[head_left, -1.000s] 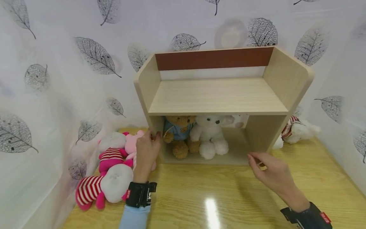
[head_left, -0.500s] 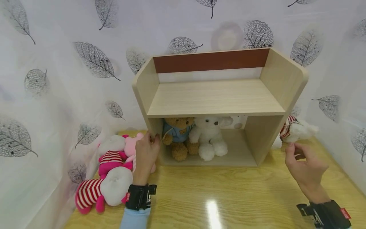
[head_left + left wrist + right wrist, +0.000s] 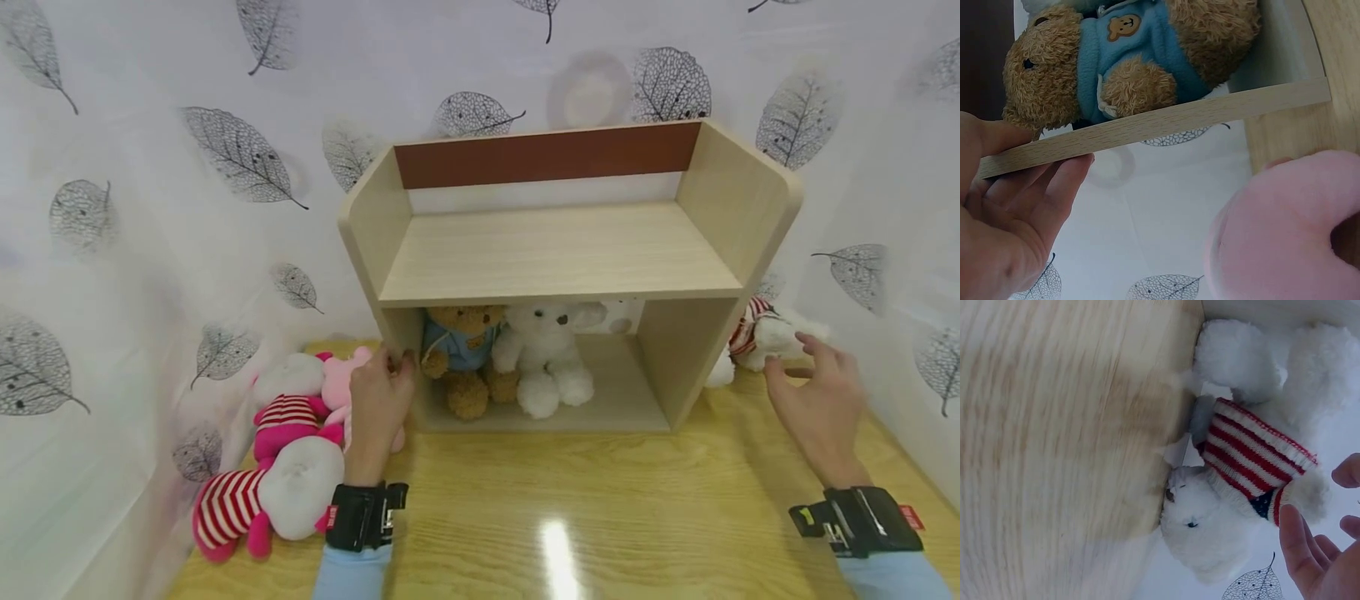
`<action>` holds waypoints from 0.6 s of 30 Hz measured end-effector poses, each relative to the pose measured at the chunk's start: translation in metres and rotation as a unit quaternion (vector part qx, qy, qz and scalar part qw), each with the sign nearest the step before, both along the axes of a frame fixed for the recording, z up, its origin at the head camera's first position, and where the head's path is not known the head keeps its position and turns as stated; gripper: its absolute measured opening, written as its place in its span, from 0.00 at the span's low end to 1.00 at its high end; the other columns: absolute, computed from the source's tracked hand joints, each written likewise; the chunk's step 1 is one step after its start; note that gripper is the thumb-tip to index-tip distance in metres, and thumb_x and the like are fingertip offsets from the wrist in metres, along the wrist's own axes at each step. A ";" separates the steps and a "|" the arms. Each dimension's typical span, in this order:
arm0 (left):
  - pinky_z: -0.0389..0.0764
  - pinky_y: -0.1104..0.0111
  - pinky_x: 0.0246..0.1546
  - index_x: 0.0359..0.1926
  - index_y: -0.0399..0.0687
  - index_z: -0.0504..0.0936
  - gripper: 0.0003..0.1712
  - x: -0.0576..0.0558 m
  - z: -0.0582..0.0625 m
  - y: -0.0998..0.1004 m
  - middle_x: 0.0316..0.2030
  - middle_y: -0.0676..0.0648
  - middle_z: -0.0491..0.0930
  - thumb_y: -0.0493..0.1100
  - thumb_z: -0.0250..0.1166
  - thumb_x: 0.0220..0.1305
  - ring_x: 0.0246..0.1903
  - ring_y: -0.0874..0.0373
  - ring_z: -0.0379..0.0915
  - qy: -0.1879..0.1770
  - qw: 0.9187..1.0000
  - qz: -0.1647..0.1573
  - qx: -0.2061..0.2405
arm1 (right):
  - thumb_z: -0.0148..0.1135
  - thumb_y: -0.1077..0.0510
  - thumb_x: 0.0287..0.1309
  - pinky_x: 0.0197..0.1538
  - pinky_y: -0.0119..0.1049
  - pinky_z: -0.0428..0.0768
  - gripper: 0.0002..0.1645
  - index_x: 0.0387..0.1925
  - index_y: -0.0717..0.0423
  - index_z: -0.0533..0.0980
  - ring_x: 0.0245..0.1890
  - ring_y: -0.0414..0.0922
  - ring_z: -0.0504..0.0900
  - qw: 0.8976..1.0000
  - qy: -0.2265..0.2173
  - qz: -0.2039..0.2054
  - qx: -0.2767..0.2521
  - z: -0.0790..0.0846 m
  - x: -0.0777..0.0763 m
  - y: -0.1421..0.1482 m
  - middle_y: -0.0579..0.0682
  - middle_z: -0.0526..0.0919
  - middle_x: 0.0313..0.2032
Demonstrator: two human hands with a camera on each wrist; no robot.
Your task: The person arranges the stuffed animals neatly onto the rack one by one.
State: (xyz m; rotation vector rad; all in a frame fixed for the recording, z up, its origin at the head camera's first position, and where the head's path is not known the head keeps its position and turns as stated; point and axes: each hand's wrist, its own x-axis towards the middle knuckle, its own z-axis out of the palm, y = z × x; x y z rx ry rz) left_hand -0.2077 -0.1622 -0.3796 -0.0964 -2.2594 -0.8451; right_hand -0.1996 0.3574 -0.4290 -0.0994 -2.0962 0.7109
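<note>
My left hand grips the left side panel of a pale wooden shelf, thumb inside and fingers outside, as the left wrist view shows. In the lower compartment a brown teddy bear in a blue top sits beside a plain white teddy bear. My right hand is off the shelf, thumb and fingers spread with nothing between them. Close by its fingertips lies a white teddy bear in a red-and-white striped sweater, outside the shelf's right side. Whether the fingers touch it I cannot tell.
Left of the shelf lie two plush toys, one at the front and one behind, both in striped clothes. A pink plush toy is next to them, partly behind my left hand. A leaf-patterned white curtain surrounds the wooden table.
My right hand has left the shelf's lower right corner, moved right towards the striped-sweater bear, and spread its fingers. My left hand stays on the side panel.
</note>
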 end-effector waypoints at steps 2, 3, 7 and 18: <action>0.68 0.54 0.12 0.23 0.35 0.77 0.11 0.000 0.000 0.000 0.13 0.37 0.77 0.37 0.65 0.58 0.13 0.45 0.68 -0.001 1.000 -0.001 0.001 | 0.66 0.62 0.45 0.40 0.67 0.64 0.31 0.54 0.72 0.75 0.44 0.72 0.71 1.000 -0.019 0.009 0.006 -0.003 -0.003 0.004 0.79 0.75 0.44; 0.67 0.55 0.12 0.23 0.35 0.77 0.11 0.000 0.000 0.000 0.12 0.38 0.76 0.37 0.65 0.58 0.13 0.45 0.67 -0.003 1.000 -0.001 0.002 | 0.66 0.62 0.46 0.41 0.68 0.63 0.32 0.55 0.71 0.75 0.46 0.72 0.70 0.999 -0.033 0.011 0.008 -0.004 -0.005 0.006 0.79 0.74 0.46; 0.63 0.59 0.11 0.22 0.37 0.76 0.12 -0.001 -0.002 0.000 0.11 0.40 0.72 0.38 0.64 0.59 0.12 0.47 0.64 -0.010 1.000 -0.001 0.001 | 0.66 0.60 0.49 0.45 0.69 0.63 0.35 0.60 0.69 0.71 0.50 0.74 0.67 0.996 -0.089 0.022 0.018 -0.009 -0.012 0.013 0.80 0.71 0.50; 0.66 0.56 0.12 0.25 0.36 0.78 0.10 0.000 -0.002 -0.001 0.13 0.38 0.76 0.38 0.64 0.59 0.14 0.46 0.67 -0.008 1.000 -0.003 0.001 | 0.64 0.60 0.54 0.44 0.67 0.66 0.36 0.64 0.69 0.67 0.42 0.72 0.73 0.991 -0.124 0.039 0.019 -0.008 -0.025 0.015 0.80 0.67 0.53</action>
